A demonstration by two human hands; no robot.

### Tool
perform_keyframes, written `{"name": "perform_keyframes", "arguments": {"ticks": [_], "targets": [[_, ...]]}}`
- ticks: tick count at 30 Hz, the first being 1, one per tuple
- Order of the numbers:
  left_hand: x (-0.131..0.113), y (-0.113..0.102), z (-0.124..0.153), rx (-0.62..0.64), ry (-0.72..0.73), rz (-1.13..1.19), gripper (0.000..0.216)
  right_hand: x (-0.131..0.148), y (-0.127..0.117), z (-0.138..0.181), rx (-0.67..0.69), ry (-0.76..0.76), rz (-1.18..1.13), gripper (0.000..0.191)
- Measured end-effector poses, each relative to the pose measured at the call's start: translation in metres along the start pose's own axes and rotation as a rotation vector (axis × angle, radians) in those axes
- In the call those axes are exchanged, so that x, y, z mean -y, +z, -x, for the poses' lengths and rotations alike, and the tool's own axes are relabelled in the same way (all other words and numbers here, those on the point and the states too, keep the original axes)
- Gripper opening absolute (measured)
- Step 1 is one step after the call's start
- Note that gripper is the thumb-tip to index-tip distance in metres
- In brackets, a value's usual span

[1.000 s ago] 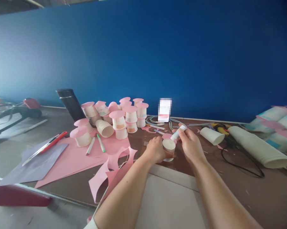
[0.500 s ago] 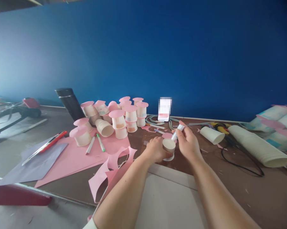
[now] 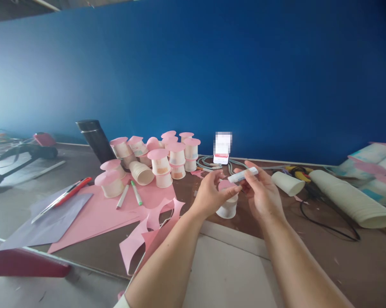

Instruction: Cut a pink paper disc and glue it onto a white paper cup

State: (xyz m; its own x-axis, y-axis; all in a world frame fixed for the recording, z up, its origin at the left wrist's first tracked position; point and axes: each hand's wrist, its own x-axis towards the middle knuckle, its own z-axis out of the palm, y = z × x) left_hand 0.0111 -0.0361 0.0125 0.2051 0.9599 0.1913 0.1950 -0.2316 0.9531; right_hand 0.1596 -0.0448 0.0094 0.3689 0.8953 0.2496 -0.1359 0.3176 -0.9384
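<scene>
My right hand (image 3: 263, 192) is closed around a white glue stick (image 3: 243, 175), held level above a paper cup (image 3: 227, 209). My left hand (image 3: 210, 194) is open, thumb and fingers apart, just left of the glue stick's end and over the cup. The cup stands on the brown table, its top partly covered by the left thumb. A pink paper disc (image 3: 224, 185) shows just behind the cup.
Several paired cups with pink paper discs (image 3: 176, 146) stand back left, by a black flask (image 3: 96, 139). Pink sheets (image 3: 109, 214), markers (image 3: 136, 193) and a red cutter (image 3: 71, 191) lie left. A phone (image 3: 222, 149) leans behind; stacked cups (image 3: 349, 199) lie right.
My left hand has let go of the cup and opened upward. The glue stick has lifted from the cup's rim and turned from steep to nearly level.
</scene>
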Motion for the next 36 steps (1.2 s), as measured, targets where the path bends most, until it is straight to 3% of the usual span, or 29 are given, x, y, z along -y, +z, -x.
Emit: {"name": "perform_keyframes", "arguments": {"ticks": [6, 9, 15, 21, 25, 28, 34, 36], "targets": [[-0.001, 0.003, -0.001, -0.064, -0.018, 0.083, 0.033, -0.003, 0.004, 0.006, 0.128, 0.046, 0.021, 0.055], [0.002, 0.002, -0.002, -0.078, -0.024, 0.112, 0.024, -0.004, 0.001, 0.004, 0.158, 0.071, 0.038, 0.055], [0.003, 0.0, -0.003, -0.106, -0.032, 0.066, 0.023, -0.001, -0.008, -0.002, 0.124, 0.063, 0.029, 0.043], [0.005, 0.001, -0.003, -0.117, 0.04, -0.021, 0.025, -0.01, -0.009, -0.006, -0.055, 0.02, 0.176, 0.041], [0.006, 0.001, -0.003, -0.125, 0.026, -0.013, 0.023, -0.009, -0.009, -0.006, 0.06, 0.104, 0.02, 0.05], [0.006, 0.002, -0.004, -0.142, 0.017, -0.02, 0.022, -0.004, -0.009, -0.005, 0.162, 0.118, -0.079, 0.043], [0.008, 0.004, -0.003, -0.128, 0.101, 0.018, 0.02, -0.005, -0.008, -0.005, -0.013, 0.07, 0.042, 0.036], [0.008, 0.005, -0.002, -0.135, 0.107, 0.002, 0.02, -0.005, -0.007, -0.005, 0.013, 0.111, 0.01, 0.04]]}}
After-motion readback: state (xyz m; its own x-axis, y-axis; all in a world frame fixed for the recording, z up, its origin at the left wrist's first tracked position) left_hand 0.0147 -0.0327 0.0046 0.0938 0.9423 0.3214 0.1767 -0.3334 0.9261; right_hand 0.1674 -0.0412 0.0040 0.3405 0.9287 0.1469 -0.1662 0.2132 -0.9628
